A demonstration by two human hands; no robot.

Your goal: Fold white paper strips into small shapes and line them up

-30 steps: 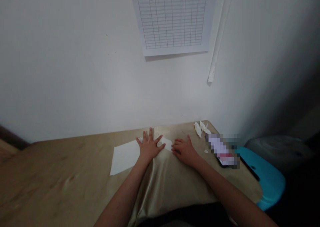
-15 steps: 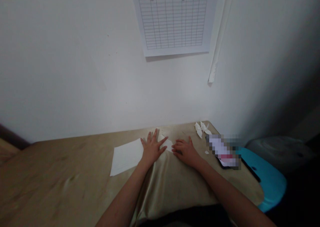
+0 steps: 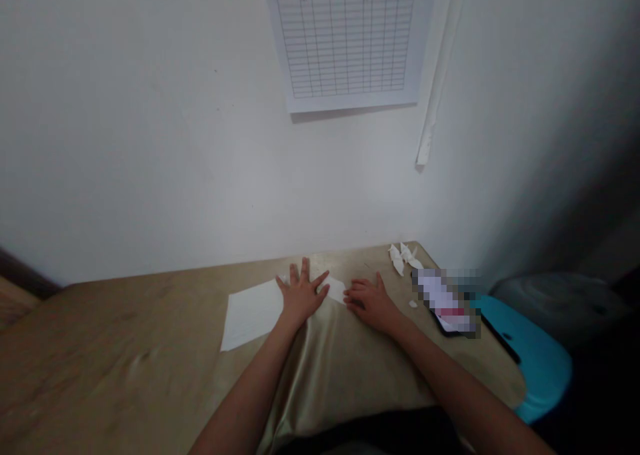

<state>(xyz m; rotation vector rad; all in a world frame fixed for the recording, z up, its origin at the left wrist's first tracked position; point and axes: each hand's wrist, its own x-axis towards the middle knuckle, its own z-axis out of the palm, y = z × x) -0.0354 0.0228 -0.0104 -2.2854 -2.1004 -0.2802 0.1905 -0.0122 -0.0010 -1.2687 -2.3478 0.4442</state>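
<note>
A small folded piece of white paper (image 3: pixel 335 288) lies on the cloth-covered table between my two hands. My left hand (image 3: pixel 300 298) is spread flat, palm down, with its fingers apart over the left part of the folded paper. Close by its outer side is a larger white sheet of paper (image 3: pixel 253 315), partly covered by the hand. My right hand (image 3: pixel 373 303) rests at the folded paper's right edge, fingertips pointing left and slightly bent, one finger sticking up apart. It grips nothing that I can make out.
Small folded white paper shapes (image 3: pixel 404 258) stand near the back right corner. A phone (image 3: pixel 445 305) with a blurred screen and a white scrap (image 3: pixel 413 304) lie right of my right hand. A turquoise stool or chair (image 3: pixel 545 361) adjoins the table (image 3: pixel 125 348). A printed chart (image 3: pixel 350 48) hangs on the wall.
My left hand has slid slightly to the left over the folded paper, and its thumb has drawn back a little. My right hand stays at the paper's right edge.
</note>
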